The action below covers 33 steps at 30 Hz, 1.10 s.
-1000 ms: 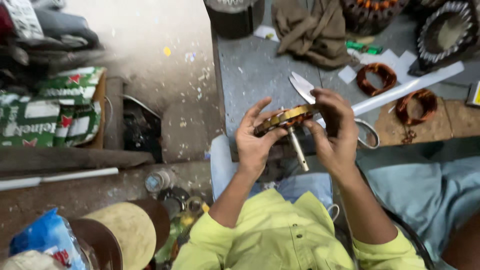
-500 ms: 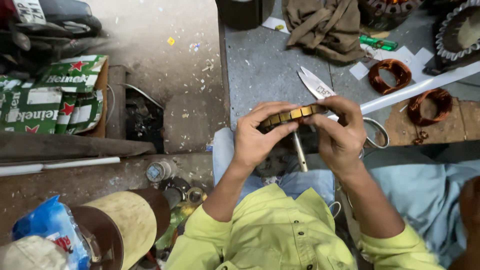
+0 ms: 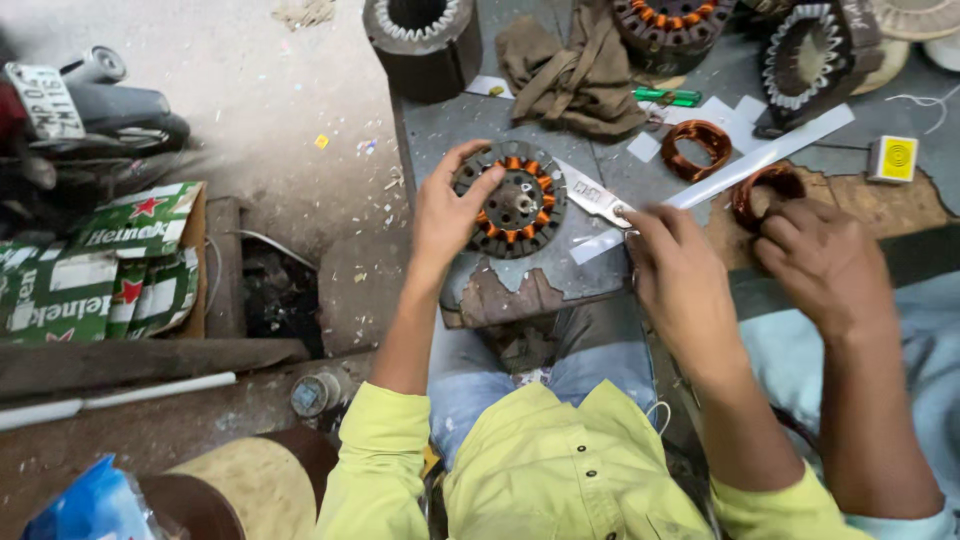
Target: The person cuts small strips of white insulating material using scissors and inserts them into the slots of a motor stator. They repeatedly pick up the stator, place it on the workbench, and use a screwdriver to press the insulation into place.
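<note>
Left hand (image 3: 448,215) grips the wound stator (image 3: 511,200) flat on the bench; right hand (image 3: 683,282) touches the scissors (image 3: 592,196).

grn/wht/red carton (image 3: 100,265) floor, left of bench | yellow sq. box (image 3: 893,158) bench right edge | blue bag (image 3: 95,505) btm-left | wht plate (image 3: 45,100) top-left
</note>
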Motion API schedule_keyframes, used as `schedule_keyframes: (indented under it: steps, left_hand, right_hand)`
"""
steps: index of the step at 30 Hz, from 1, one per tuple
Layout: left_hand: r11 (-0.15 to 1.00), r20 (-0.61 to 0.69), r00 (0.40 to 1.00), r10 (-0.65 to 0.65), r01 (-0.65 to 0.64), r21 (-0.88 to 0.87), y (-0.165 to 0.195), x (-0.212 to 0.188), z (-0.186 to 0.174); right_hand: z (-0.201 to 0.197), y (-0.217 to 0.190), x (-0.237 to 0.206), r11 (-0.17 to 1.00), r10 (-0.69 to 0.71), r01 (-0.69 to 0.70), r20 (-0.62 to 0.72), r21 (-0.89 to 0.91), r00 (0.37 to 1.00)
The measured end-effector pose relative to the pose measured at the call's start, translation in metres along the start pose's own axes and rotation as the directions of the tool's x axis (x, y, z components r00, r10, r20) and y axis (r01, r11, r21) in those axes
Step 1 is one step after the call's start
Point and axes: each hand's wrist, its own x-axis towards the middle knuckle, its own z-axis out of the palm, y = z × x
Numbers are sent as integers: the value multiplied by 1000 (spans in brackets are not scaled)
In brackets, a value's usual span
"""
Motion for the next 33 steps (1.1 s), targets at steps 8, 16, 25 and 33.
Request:
schedule_keyframes:
  steps: [8,16,25,33]
  left_hand:
    - [827,-356,786,506,-326,458,8,-58,17]
    - [189,509,700,501,-663,725,14,-118,36]
    - [422,635,664,395,-745,517,2,-122,53]
    - [447,532,720,446,-694,565,14,-121,69]
  right_hand:
    - [-1,11,-29,966,83,-43,148,-255,985]
    - [-16,7,-15,962,165,-110,207,-251,964]
    - [-38,46,-70,921,374,-355,-107,161,921]
    - [-15,75,-122,732,536,-375,-141,568,833]
